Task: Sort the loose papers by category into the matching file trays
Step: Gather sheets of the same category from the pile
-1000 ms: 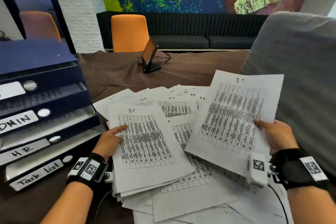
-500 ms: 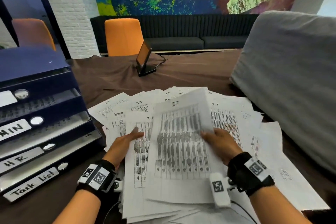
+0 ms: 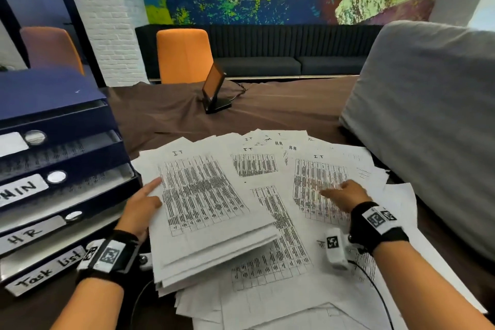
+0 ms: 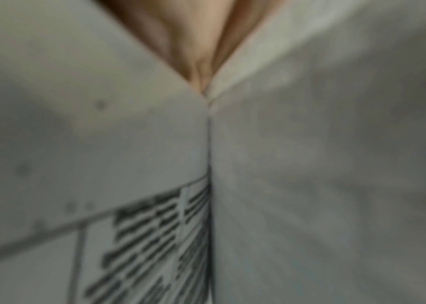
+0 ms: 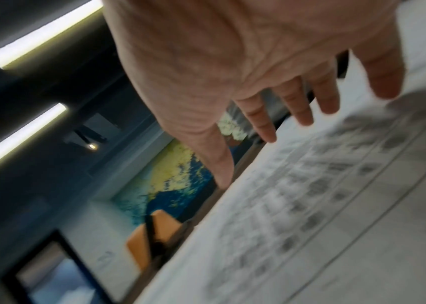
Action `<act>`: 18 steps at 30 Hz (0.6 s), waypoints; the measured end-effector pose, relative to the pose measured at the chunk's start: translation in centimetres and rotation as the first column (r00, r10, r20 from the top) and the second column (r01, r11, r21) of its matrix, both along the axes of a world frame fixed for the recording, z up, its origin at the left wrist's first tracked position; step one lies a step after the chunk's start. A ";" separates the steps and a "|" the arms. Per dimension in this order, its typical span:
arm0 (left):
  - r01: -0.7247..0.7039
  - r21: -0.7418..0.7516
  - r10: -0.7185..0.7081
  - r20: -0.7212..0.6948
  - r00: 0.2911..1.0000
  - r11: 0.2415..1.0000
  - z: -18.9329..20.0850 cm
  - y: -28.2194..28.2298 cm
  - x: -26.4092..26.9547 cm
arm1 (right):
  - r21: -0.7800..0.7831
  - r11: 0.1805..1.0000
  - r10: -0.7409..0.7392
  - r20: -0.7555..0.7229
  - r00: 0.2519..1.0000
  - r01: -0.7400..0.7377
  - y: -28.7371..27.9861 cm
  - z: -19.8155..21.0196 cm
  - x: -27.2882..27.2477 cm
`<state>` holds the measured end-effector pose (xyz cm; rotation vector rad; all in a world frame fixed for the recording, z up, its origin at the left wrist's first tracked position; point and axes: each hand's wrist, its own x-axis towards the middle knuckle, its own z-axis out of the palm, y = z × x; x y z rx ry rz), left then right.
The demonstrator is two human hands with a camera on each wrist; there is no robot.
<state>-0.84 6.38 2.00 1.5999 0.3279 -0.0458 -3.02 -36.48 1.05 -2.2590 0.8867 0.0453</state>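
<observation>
Left hand (image 3: 139,209) grips the left edge of a lifted stack of sheets (image 3: 211,211) headed "IT", thumb on top, fingers apparently curled beneath though the wrist view is too blurred to confirm. Right hand (image 3: 345,194) is spread, fingers straight, holding nothing, just over a flat "IT" sheet (image 3: 318,182) among the loose papers (image 3: 281,289) strewn on the counter (image 3: 174,115). Blue file trays (image 3: 61,169), labelled HR and Task list, stand just left of the papers.

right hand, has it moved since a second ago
Yes. The right hand let go of the raised IT sheet and now reaches over an IT sheet lying flat on the spread.
</observation>
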 end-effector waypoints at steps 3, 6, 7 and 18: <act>0.011 -0.064 -0.012 -0.015 1.000 0.998 -1.0 0.3 0.6 | -0.171 0.985 -0.064 -0.192 0.979 0.030 -1.3 -0.6 -0.2; 0.026 -0.006 -0.026 -0.006 1.000 1.000 -1.6 0.4 1.0 | -0.208 0.977 0.022 -0.128 0.992 -0.049 -0.4 -0.6 -0.5; 0.013 -0.001 -0.013 -0.010 1.000 1.000 -1.7 0.4 1.1 | -0.170 0.981 0.082 -0.085 0.993 -0.096 0.5 -0.3 -0.8; 0.286 0.341 -0.267 -0.102 0.958 0.896 -3.8 -2.0 0.5 | -0.158 0.915 0.322 -0.267 0.908 -0.371 10.3 0.7 -0.8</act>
